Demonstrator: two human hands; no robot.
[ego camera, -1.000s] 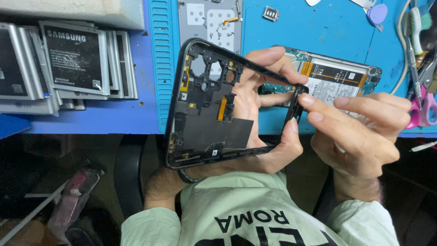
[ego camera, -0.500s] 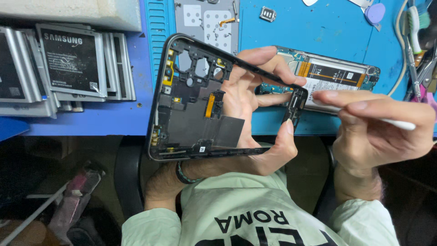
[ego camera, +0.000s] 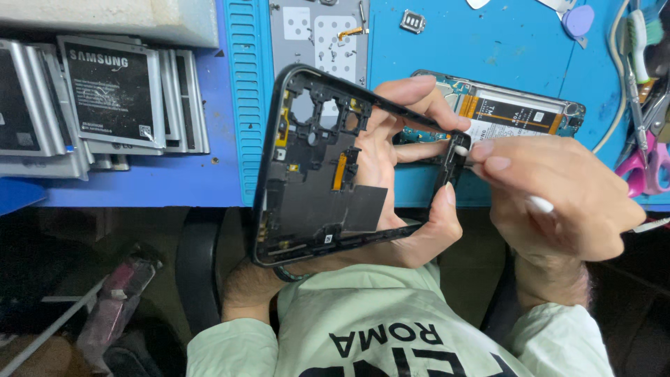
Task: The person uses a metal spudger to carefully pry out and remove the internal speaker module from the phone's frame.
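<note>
My left hand point(ego camera: 405, 167) grips a black phone middle frame point(ego camera: 314, 174), held upright over the table edge with its inner side facing me. Fingers wrap the frame's top rail and the thumb presses its lower right corner. My right hand point(ego camera: 558, 195) pinches a thin white stick-like tool point(ego camera: 537, 204), whose white tip point(ego camera: 460, 149) touches the frame's right end. Behind my hands an opened phone point(ego camera: 516, 112) with its battery exposed lies on the blue mat point(ego camera: 488, 42).
A row of phone batteries point(ego camera: 105, 91) stands at the left. A grey plate with small screws point(ego camera: 328, 35) lies on the mat. Scissors with pink handles point(ego camera: 645, 167), a toothbrush point(ego camera: 638, 35) and a cable sit at the right edge. A purple pick point(ego camera: 578, 19) is at the top.
My right hand came back in from the right and brought the white tool's tip onto the frame's right end. My left hand tilted the frame slightly.
</note>
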